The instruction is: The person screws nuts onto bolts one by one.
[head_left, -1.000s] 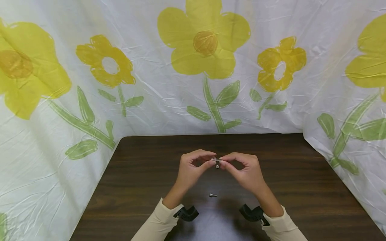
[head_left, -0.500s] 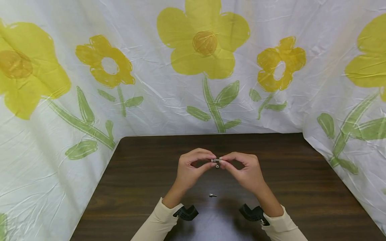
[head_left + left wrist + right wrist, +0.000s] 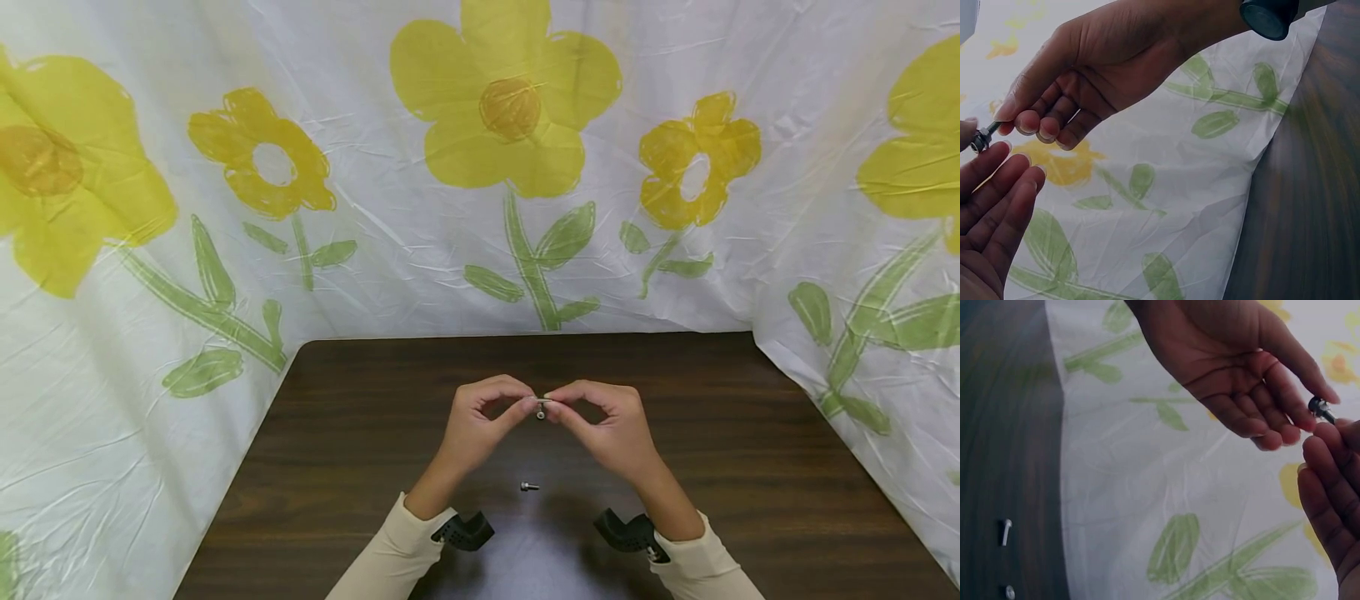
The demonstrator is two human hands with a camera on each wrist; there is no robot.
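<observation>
A small metal bolt (image 3: 984,139) with a ring-like collar near its head spans the two sets of fingertips, above the table. My left hand (image 3: 471,425) pinches the head end between thumb and fingers. From the other side my right hand (image 3: 611,425) pinches the threaded end, and its grip hides the tip. The right wrist view shows the dark head of the bolt (image 3: 1319,405) at the left fingertips. Just below the fingertips in the head view is a small round metal piece (image 3: 541,414). Closer to the body, another bolt (image 3: 529,486) lies on its side.
A dark wood table (image 3: 337,467) is under both hands. White cloth with yellow flowers (image 3: 360,275) hangs behind it and at both sides. Black wrist cameras (image 3: 465,531) sit at both cuffs. The right wrist view catches a bolt (image 3: 1005,532) and a round-headed piece (image 3: 1010,592) on the table.
The left thumb and fingers loosened around the bolt head half a second ago, leaving it visible; now they cover it again, slightly further right. The right hand and the lying bolt stay in place.
</observation>
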